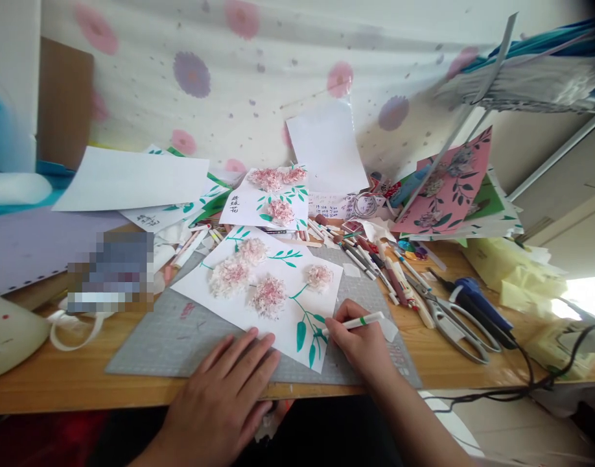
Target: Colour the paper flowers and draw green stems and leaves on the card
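Note:
My right hand (363, 344) is closed around a white marker pen (363, 321) with a green band. Its tip end is at the green leaves in the lower right of a white sheet (288, 311). Raised pink-and-white flower clusters (269, 296) sit on this sheet, with painted green stems and leaves (301, 336) around them. My left hand (229, 389) lies flat with fingers stretched, its fingertips on the sheet's lower left edge. Under the sheet is a grey cutting mat (156, 350).
Behind stands a similar flower picture (249, 201) with written characters. Many pens and brushes (370, 259) lie to the right, beside large scissors (455, 324) and a blue-handled tool (482, 308) with black cables. Further right leans a pink flower card (453, 188). A blank white sheet (137, 178) is at left.

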### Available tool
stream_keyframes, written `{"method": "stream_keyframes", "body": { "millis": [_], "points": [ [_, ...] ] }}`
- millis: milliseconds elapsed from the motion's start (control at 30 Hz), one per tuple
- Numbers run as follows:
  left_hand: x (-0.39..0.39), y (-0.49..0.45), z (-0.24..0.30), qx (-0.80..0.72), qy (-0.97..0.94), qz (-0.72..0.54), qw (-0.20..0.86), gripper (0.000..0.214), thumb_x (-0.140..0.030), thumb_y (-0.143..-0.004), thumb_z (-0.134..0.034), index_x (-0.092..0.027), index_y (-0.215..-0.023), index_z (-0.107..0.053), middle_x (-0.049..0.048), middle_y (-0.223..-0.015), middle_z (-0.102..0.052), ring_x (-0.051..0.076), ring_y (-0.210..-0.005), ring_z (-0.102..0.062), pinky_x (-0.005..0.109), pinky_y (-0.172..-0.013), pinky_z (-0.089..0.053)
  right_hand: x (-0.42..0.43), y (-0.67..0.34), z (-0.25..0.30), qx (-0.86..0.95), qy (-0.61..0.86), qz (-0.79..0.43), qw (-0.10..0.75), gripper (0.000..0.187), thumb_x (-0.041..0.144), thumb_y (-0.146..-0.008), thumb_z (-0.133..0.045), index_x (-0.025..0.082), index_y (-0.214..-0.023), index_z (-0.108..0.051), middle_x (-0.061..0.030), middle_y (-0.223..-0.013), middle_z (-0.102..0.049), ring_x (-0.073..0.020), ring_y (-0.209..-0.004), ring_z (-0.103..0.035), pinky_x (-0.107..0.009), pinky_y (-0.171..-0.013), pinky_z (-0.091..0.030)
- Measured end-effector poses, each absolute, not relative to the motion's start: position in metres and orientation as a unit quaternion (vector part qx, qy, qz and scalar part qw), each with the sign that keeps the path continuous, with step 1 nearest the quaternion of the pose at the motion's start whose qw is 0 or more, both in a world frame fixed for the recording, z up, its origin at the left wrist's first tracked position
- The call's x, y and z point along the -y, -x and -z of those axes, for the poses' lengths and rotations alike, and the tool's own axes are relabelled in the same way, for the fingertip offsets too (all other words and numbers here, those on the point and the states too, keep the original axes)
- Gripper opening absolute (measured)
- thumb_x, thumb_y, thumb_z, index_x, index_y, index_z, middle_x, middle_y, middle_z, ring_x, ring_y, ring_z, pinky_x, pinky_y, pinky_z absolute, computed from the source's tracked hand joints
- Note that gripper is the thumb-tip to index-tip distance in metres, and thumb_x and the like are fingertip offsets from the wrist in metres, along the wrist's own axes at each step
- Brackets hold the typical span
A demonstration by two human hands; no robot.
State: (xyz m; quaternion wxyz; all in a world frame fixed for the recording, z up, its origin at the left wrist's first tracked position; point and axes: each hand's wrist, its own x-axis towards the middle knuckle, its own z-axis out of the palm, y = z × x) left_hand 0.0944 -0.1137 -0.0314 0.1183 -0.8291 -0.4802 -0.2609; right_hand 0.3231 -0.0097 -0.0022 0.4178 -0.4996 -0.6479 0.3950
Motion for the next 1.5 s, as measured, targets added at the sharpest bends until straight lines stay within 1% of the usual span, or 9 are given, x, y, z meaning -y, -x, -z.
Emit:
{"method": "stream_keyframes", "body": {
  "millis": [133, 333, 500, 700, 933, 1100, 1200, 1367, 1500],
  "points": [
    [0.113, -0.096, 0.03, 0.478, 0.825, 0.284, 0.105, 0.039, -0.045, -0.099, -0.049, -0.025, -0.132, -0.057, -0.0024, -0.142, -0.05, 0.024, -0.13, -0.047, 0.037, -0.115, -0.022, 0.01, -0.323, 0.003, 0.65, 0.511, -0.378, 0.415, 0.025, 0.035, -0.074, -0.059, 0.024, -0.058, -0.045, 0.0019, -0.05, -0.052, -0.0151, -0.05, -0.046, -0.027, -0.05, -0.036],
    [0.113, -0.095, 0.03, 0.477, 0.826, 0.282, 0.106, 0.04, -0.044, -0.098, -0.05, -0.024, -0.132, -0.057, -0.0013, -0.142, -0.05, 0.024, -0.13, -0.047, 0.037, -0.116, -0.021, 0.009, -0.325, 0.004, 0.65, 0.513, -0.378, 0.412, 0.026, 0.036, -0.077, -0.059, 0.023, -0.059, -0.046, 0.0024, -0.05, -0.053, -0.0149, -0.048, -0.048, -0.027, -0.048, -0.036],
    [0.114, -0.095, 0.03, 0.479, 0.826, 0.281, 0.1, 0.04, -0.044, -0.098, -0.05, -0.024, -0.132, -0.057, -0.0015, -0.143, -0.05, 0.025, -0.13, -0.047, 0.037, -0.117, -0.02, 0.012, -0.325, 0.0, 0.665, 0.5, -0.378, 0.405, 0.026, 0.034, -0.074, -0.059, 0.023, -0.056, -0.045, 0.0018, -0.05, -0.052, -0.0139, -0.049, -0.045, -0.025, -0.048, -0.033],
    [0.113, -0.095, 0.032, 0.487, 0.822, 0.28, 0.094, 0.04, -0.044, -0.097, -0.052, -0.025, -0.131, -0.058, -0.0015, -0.142, -0.05, 0.025, -0.13, -0.047, 0.038, -0.117, -0.02, 0.013, -0.326, 0.0, 0.669, 0.491, -0.385, 0.403, 0.026, 0.034, -0.075, -0.058, 0.023, -0.055, -0.044, 0.0018, -0.05, -0.051, -0.0138, -0.048, -0.045, -0.026, -0.047, -0.034],
    [0.114, -0.097, 0.029, 0.482, 0.822, 0.286, 0.101, 0.039, -0.043, -0.099, -0.048, -0.024, -0.131, -0.058, -0.0012, -0.142, -0.05, 0.025, -0.129, -0.048, 0.037, -0.116, -0.021, 0.015, -0.326, -0.001, 0.67, 0.489, -0.386, 0.404, 0.026, 0.033, -0.075, -0.058, 0.022, -0.055, -0.045, 0.0017, -0.05, -0.051, -0.0134, -0.049, -0.043, -0.026, -0.048, -0.033],
    [0.113, -0.096, 0.031, 0.477, 0.831, 0.261, 0.116, 0.037, -0.036, -0.101, -0.04, -0.022, -0.131, -0.058, 0.0001, -0.143, -0.05, 0.025, -0.132, -0.045, 0.039, -0.116, -0.02, 0.017, -0.327, -0.005, 0.672, 0.471, -0.412, 0.396, 0.026, 0.03, -0.073, -0.062, 0.022, -0.053, -0.047, 0.0028, -0.048, -0.051, -0.012, -0.047, -0.042, -0.024, -0.046, -0.031],
    [0.113, -0.096, 0.032, 0.476, 0.831, 0.26, 0.12, 0.037, -0.035, -0.101, -0.04, -0.023, -0.131, -0.058, 0.0, -0.143, -0.05, 0.025, -0.132, -0.044, 0.04, -0.116, -0.02, 0.016, -0.327, -0.004, 0.656, 0.474, -0.419, 0.412, 0.027, 0.03, -0.072, -0.064, 0.021, -0.053, -0.048, 0.0026, -0.048, -0.052, -0.0124, -0.047, -0.043, -0.024, -0.046, -0.032],
    [0.113, -0.096, 0.029, 0.48, 0.826, 0.276, 0.102, 0.038, -0.042, -0.1, -0.047, -0.024, -0.132, -0.057, -0.0012, -0.143, -0.05, 0.024, -0.131, -0.045, 0.037, -0.117, -0.02, 0.014, -0.329, 0.005, 0.603, 0.484, -0.427, 0.468, 0.028, 0.029, -0.074, -0.067, 0.022, -0.056, -0.048, 0.0039, -0.047, -0.051, -0.0125, -0.046, -0.043, -0.024, -0.046, -0.032],
    [0.113, -0.095, 0.031, 0.476, 0.832, 0.26, 0.116, 0.038, -0.038, -0.101, -0.042, -0.023, -0.133, -0.056, -0.0005, -0.144, -0.048, 0.024, -0.133, -0.043, 0.039, -0.116, -0.019, 0.012, -0.329, 0.012, 0.549, 0.475, -0.444, 0.525, 0.031, 0.039, -0.083, -0.065, 0.022, -0.064, -0.047, 0.0048, -0.049, -0.051, -0.0124, -0.045, -0.044, -0.024, -0.046, -0.033]
  ]
}}
